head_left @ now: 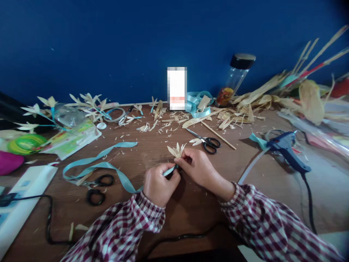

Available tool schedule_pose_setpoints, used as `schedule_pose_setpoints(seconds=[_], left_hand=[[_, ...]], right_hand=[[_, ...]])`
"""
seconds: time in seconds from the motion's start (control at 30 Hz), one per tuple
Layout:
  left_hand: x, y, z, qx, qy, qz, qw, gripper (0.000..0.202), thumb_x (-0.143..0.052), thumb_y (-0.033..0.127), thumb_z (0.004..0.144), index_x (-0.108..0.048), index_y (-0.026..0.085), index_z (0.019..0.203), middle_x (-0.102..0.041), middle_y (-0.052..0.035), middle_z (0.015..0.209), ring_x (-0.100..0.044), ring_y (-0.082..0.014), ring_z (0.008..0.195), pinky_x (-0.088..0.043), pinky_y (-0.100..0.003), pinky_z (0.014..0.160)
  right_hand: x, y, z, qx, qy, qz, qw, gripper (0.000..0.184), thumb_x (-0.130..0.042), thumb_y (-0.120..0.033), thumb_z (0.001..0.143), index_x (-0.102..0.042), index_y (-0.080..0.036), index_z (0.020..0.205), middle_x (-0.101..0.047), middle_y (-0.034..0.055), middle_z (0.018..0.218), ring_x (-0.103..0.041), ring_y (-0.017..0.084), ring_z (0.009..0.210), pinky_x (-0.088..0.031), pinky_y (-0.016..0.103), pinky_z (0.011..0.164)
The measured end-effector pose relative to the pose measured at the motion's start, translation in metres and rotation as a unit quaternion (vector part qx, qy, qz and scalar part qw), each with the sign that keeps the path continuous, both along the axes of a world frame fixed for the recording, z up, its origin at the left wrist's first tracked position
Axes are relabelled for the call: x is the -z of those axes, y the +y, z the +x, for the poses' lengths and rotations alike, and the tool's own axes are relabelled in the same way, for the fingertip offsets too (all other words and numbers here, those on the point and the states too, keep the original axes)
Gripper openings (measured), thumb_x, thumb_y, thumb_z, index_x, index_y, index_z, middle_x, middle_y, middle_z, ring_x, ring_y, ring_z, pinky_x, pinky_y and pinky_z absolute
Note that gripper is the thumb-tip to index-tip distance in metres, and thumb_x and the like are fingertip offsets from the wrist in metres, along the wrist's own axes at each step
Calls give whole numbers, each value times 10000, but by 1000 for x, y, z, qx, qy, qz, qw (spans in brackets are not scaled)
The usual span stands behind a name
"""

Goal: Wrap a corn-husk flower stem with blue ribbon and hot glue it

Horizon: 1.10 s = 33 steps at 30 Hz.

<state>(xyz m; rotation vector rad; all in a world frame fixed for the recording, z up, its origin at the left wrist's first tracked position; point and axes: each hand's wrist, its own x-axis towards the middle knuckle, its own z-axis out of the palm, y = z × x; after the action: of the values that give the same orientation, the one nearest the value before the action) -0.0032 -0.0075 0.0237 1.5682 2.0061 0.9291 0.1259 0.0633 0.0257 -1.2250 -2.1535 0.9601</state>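
My left hand (159, 183) is closed round the end of a light blue ribbon (101, 165) that trails left across the brown table (152, 145). My right hand (196, 166) pinches the base of a small husk flower (177, 150) with pale pointed petals. The ribbon end meets the flower's stem between my two hands. Both wrists wear red and white checked sleeves.
Black scissors (209, 142) lie just beyond the flower, another pair (96, 186) at the left. A blue glue gun (286, 147) with cable rests at the right. Husk scraps (231, 118), a jar (236, 78), a ribbon roll (196, 102) and finished flowers (87, 103) line the back.
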Motion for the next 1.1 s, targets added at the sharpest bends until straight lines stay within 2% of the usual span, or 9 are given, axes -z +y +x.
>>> schedule_pose_setpoints(seconds=[0.17,0.37,0.67,0.77,0.9,1.0,1.1], left_hand=[[1,1,0,-8,26,12,1000,132,-623,226,718,-740,181,758,-731,-38,666,-658,-166,592,-447,-235,572],[-2,4,-1,-19,-26,-11,999,133,-614,222,725,-737,173,719,-705,-13,585,-621,-137,520,-419,-207,515],[-1,6,-3,-29,-37,-25,999,173,-598,267,714,-712,155,647,-660,-6,528,-565,-121,484,-384,-208,499],[-1,7,-5,-37,-55,-20,998,182,-591,265,695,-689,150,591,-636,5,506,-540,-117,490,-374,-202,498],[-3,8,-8,-39,-112,-38,992,189,-589,285,667,-670,144,571,-599,20,481,-497,-110,479,-355,-198,479],[-4,7,-9,-21,-144,-59,988,182,-581,285,653,-656,142,568,-549,34,462,-440,-95,459,-324,-195,458],[-6,6,-8,6,-149,-87,985,186,-580,286,650,-625,143,540,-471,51,447,-379,-81,452,-288,-194,447]], right_hand=[[4,-3,-2,24,-4,12,1000,246,-591,-303,825,-527,-179,622,-550,-31,572,-475,103,546,-290,218,523],[3,-6,-3,33,-1,21,999,246,-596,-314,824,-527,-185,626,-561,-32,576,-480,103,543,-288,216,520],[4,-8,-5,54,9,18,998,268,-594,-346,823,-518,-183,624,-541,-36,564,-448,96,522,-272,218,500],[0,-2,-1,22,21,-13,999,301,-555,-393,855,-560,-173,650,-550,-29,581,-444,97,536,-282,222,511],[-8,9,6,-77,46,-67,994,373,-450,-376,915,-616,-146,674,-562,-21,591,-464,103,563,-310,223,528],[-9,16,11,-139,90,-98,981,285,-498,-322,890,-678,-137,767,-648,-1,699,-550,137,671,-386,227,612],[-6,20,14,-161,122,-128,971,268,-542,-344,866,-715,-142,834,-699,23,770,-604,175,759,-430,253,694]])
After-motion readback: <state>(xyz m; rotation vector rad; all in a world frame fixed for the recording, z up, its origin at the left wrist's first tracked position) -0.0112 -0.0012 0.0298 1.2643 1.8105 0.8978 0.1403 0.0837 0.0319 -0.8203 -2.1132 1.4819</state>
